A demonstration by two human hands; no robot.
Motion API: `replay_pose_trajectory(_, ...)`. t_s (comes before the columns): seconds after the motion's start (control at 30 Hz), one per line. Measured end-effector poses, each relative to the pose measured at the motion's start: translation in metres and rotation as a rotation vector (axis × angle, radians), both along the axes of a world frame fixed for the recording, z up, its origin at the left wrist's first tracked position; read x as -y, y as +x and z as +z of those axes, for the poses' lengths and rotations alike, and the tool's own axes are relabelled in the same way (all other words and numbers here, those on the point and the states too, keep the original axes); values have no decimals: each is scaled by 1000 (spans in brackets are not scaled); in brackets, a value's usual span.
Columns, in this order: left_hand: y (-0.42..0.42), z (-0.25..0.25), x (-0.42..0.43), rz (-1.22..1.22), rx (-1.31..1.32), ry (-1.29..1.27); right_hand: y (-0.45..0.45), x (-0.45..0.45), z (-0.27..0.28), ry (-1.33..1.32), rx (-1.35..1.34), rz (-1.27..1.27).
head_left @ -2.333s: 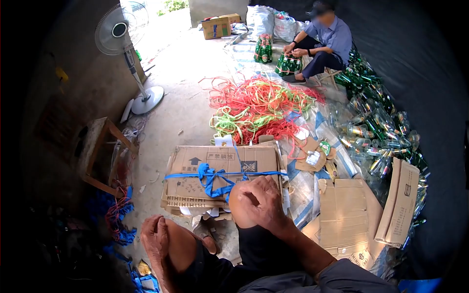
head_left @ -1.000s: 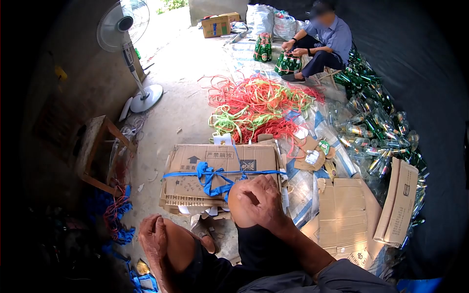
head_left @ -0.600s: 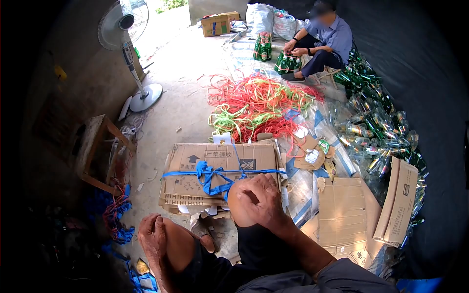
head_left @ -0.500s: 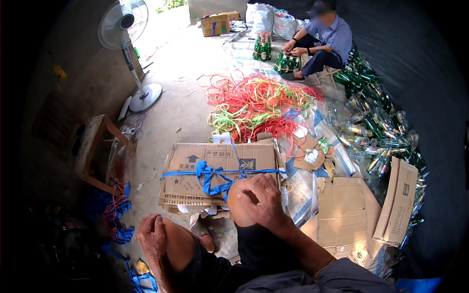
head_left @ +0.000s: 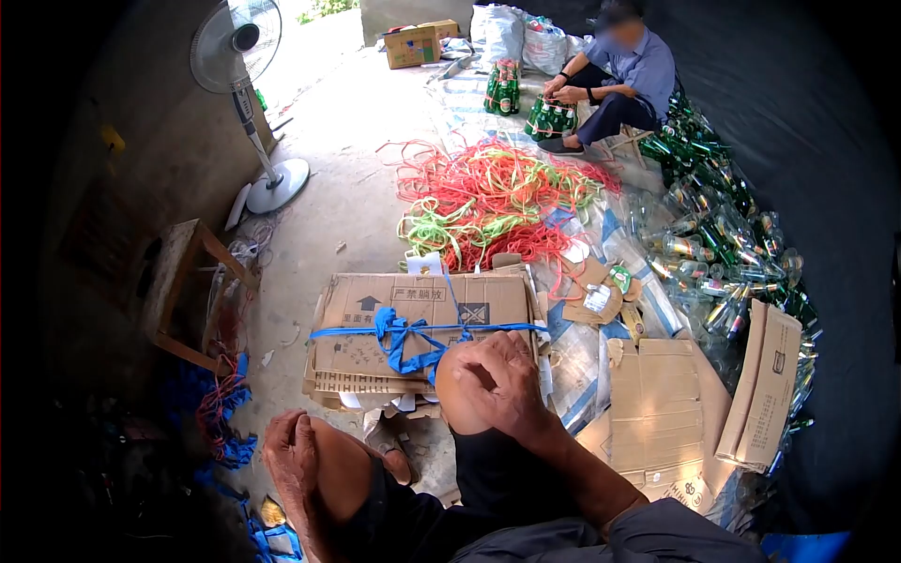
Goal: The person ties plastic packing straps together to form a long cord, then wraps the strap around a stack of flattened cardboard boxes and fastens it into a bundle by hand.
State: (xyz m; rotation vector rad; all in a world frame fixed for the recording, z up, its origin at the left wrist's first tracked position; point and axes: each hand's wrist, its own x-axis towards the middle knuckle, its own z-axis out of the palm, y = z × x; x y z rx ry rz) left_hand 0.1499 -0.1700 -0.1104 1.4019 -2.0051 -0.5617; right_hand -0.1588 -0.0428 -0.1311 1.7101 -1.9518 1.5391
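Note:
My left hand (head_left: 290, 452) rests on my left knee, its fingers laid over the knee and holding nothing. On my right knee lies my right hand (head_left: 502, 383), loosely bent, with a gap between thumb and forefinger and nothing in it. Just beyond my knees is a stack of flattened cardboard (head_left: 352, 361), bound with a blue strap (head_left: 399, 349) knotted in a loose bow. The right hand is nearest to this bundle, in front of its lower right part. My right knee and hand hide part of the cardboard.
Tangled red and green straps (head_left: 497, 197) lie beyond the bundle. A person (head_left: 633, 80) sits by bundled green bottles (head_left: 551, 119). Loose bottles (head_left: 713, 244) and cardboard sheets (head_left: 657, 403) lie to the right. A fan (head_left: 277, 188) and wooden stool (head_left: 188, 291) stand left.
My hands and the strapped cardboard stay in place apart from a slight shift of the view. The other person's hands have moved a little above the bottles.

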Motion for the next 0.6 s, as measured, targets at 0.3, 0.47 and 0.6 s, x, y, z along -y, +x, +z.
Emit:
replay_pose_trajectory(0.3, 6, -13, 6, -17, -25, -34, -1, 0, 4, -18, -12, 6)
replay_pose_trajectory(0.47, 6, -11, 6, -12, -20, -28, 0, 0, 2, -7, -5, 2)
replay_pose_trajectory(0.6, 6, -11, 6, 4, -13, -23, 1, 0, 2, -4, 5, 3)
